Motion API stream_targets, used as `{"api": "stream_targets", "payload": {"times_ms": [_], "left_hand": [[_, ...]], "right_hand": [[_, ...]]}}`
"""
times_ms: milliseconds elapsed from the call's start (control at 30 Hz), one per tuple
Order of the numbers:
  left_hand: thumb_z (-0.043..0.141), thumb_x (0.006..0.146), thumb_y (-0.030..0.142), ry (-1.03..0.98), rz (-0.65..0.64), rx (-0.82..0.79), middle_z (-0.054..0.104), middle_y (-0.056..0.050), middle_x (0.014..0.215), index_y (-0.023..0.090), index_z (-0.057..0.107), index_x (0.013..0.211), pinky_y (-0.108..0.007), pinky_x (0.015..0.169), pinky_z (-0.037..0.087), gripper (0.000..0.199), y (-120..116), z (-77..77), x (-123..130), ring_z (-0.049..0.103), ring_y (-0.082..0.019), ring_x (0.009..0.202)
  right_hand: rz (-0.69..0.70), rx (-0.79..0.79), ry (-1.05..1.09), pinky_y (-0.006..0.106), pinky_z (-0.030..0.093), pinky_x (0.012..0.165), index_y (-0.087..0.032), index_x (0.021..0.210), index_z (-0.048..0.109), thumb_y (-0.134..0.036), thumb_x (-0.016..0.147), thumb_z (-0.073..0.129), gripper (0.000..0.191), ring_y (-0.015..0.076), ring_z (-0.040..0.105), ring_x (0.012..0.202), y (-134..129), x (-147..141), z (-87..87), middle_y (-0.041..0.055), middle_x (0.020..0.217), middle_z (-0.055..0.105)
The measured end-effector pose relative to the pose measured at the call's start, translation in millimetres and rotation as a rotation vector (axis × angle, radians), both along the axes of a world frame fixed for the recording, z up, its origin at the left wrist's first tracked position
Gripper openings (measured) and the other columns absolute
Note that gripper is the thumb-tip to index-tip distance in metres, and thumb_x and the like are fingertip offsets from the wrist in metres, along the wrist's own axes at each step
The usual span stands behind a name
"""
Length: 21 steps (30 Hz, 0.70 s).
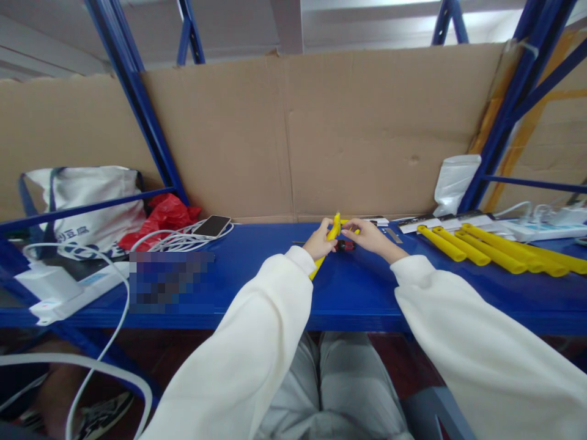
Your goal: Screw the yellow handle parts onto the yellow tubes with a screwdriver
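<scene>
My left hand (pixel 320 239) is closed around a long yellow plastic handle (pixel 334 229), whose upper end points up and whose lower end shows below my wrist. Close beside it, my right hand (pixel 367 235) has its fingers pinched together near the handle's top. A bit of yellow shows at those fingertips, but what they hold is too small to make out. Under my hands lies what looks like a screwdriver (pixel 347 245) with a red and black grip. A small flat grey metal piece (pixel 393 235) lies right of my right hand.
Several yellow handles (pixel 493 250) lie in a row on the blue table (pixel 266 293). A white power strip (pixel 541 229) sits behind them. At left are a phone (pixel 213 226) on coiled cable, a red bag (pixel 160 220), a tote (pixel 96 201) and a plugged-in charger (pixel 50 284). Cardboard (pixel 220 140) stands behind.
</scene>
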<state>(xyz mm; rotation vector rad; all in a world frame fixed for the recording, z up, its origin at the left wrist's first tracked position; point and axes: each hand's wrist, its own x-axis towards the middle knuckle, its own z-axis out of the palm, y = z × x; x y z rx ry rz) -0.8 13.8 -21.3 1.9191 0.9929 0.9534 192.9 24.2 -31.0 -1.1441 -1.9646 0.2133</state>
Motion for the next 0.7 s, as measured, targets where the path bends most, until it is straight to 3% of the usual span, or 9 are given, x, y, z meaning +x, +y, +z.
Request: {"api": "stream_targets", "payload": {"times_ms": [267, 700], "left_hand": [[0.058, 0.082, 0.002, 0.077, -0.045, 0.069, 0.061, 0.007, 0.079, 0.024, 0.046, 0.117, -0.023, 0.062, 0.054, 0.043, 2, -4.0, 2, 0.062, -0.009, 0.056], [0.058, 0.081, 0.003, 0.098, -0.069, 0.091, 0.059, 0.008, 0.076, 0.024, 0.046, 0.118, -0.02, 0.056, 0.051, 0.044, 4, -6.3, 2, 0.06, -0.009, 0.053]], "right_hand": [[0.001, 0.03, 0.254, 0.032, 0.051, 0.078, -0.021, 0.078, 0.064, -0.031, 0.082, 0.071, 0.013, 0.0187, 0.065, 0.078, -13, -13, 8.6, 0.0041, 0.081, 0.07], [0.002, -0.025, 0.252, 0.026, 0.044, 0.062, -0.022, 0.074, 0.056, -0.031, 0.08, 0.064, 0.014, 0.0155, 0.055, 0.066, -14, -15, 9.6, -0.0008, 0.067, 0.058]]}}
